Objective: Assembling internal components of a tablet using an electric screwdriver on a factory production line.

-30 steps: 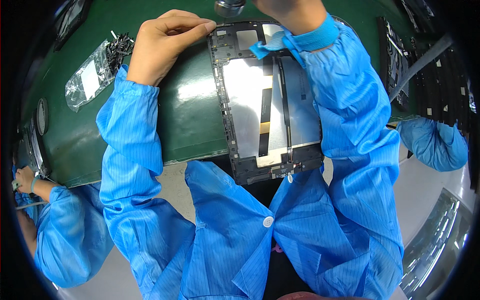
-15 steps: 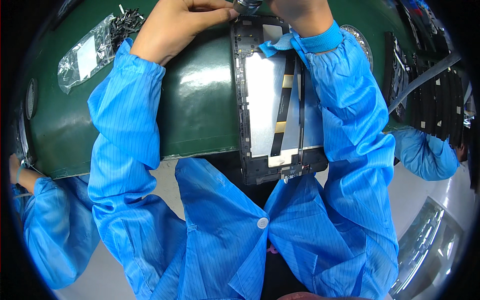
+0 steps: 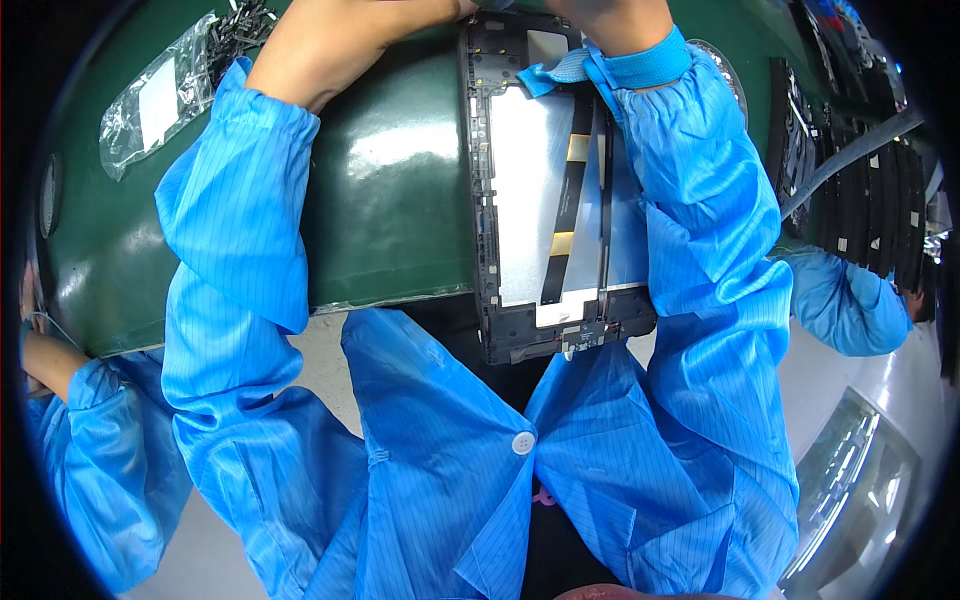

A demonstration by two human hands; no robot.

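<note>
An opened tablet-like device [image 3: 525,200] lies lengthwise before me, its near end jutting past the table's front edge. Its black frame surrounds a shiny silver plate, crossed by a black ribbon cable [image 3: 568,200] with gold patches. My left hand [image 3: 350,40] is at the far left corner, thumb and finger drawn together; what lies between them is cut off by the top edge. Over the device's far right part is my right hand [image 3: 625,22], its fingers out of the picture. A blue wrist strap [image 3: 650,65] circles that wrist, its loose end resting over the device.
On the green table [image 3: 390,210], a clear plastic bag [image 3: 155,105] and a heap of small black parts [image 3: 235,35] lie at far left. A round dish [image 3: 725,75] sits beyond my right sleeve. Black strip-like parts [image 3: 870,195] stand at right. Co-workers' blue sleeves [image 3: 110,470] flank me.
The view has shifted slightly, so my hands and the device sit higher in the picture. My left forearm appears farther left. The metal cylinder between my hands has mostly left the picture.
</note>
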